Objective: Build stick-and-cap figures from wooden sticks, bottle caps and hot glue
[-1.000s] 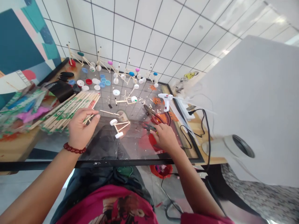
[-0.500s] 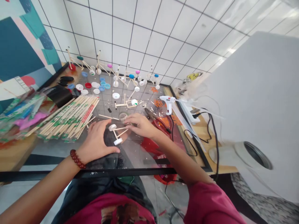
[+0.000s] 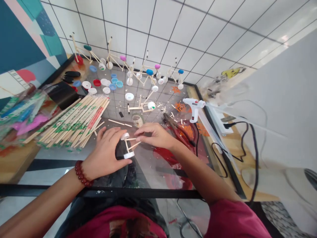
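A small stick car frame (image 3: 127,145), made of thin wooden sticks with two white bottle-cap wheels, is between my hands at the front of the glass table. My left hand (image 3: 105,155), with a dark red bead bracelet at the wrist, curves around the wheel end; its fingers meet the upper white cap (image 3: 124,136) and its thumb lies along the lower white cap (image 3: 129,155). The far stick ends are pinched by my right hand (image 3: 156,136), whose fingertips partly hide them. Just beyond that hand is a small clear cup (image 3: 138,121).
Bundled wrapped chopsticks (image 3: 76,122) lie at left. Loose bottle caps (image 3: 112,86) and several finished stick models (image 3: 150,72) stand along the back. Another frame (image 3: 141,106) lies mid-table. At right are pliers (image 3: 178,127), a white glue gun (image 3: 194,107), a power strip (image 3: 220,119) and cables.
My left hand has closed in so its fingers and thumb meet the two caps. My right hand keeps its pinch on the sticks. The camera view has shifted.
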{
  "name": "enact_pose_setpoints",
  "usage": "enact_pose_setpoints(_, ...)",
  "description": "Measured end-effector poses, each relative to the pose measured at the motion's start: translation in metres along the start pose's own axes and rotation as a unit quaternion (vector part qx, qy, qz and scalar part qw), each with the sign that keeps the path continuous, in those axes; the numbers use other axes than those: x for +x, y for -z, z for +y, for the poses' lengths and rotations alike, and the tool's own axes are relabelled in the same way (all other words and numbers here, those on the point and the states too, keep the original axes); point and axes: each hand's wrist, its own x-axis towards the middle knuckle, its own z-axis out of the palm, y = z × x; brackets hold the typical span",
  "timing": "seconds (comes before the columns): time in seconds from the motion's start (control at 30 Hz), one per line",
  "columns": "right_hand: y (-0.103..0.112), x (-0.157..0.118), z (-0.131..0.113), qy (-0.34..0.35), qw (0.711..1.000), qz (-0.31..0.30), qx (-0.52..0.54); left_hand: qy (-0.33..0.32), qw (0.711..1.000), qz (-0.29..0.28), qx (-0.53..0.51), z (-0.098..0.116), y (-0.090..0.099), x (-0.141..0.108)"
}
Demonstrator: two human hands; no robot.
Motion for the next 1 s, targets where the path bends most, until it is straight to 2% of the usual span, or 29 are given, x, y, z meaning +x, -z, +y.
enact_pose_setpoints(0.33,0.000,0.001,0.008,0.022,1.000,-0.019,-0.007,-0.002,1.000,0.000,0.009,-0.001,0.000,-0.002)
enact_pose_setpoints(0.83,0.000,0.001,0.002,-0.015,0.999,-0.010,-0.039,0.004,1.000,0.000,-0.002,-0.001,-0.001,-0.001)
enact_pose_setpoints(0.9,0.005,0.000,-0.001,-0.010,0.999,0.009,-0.052,0.009,1.000,-0.005,-0.003,-0.001,-0.001,-0.001)
enact_pose_setpoints(1.0,0.016,-0.007,-0.011,-0.003,0.991,0.073,-0.110,0.014,1.000,-0.015,-0.002,-0.001,0.001,0.000)
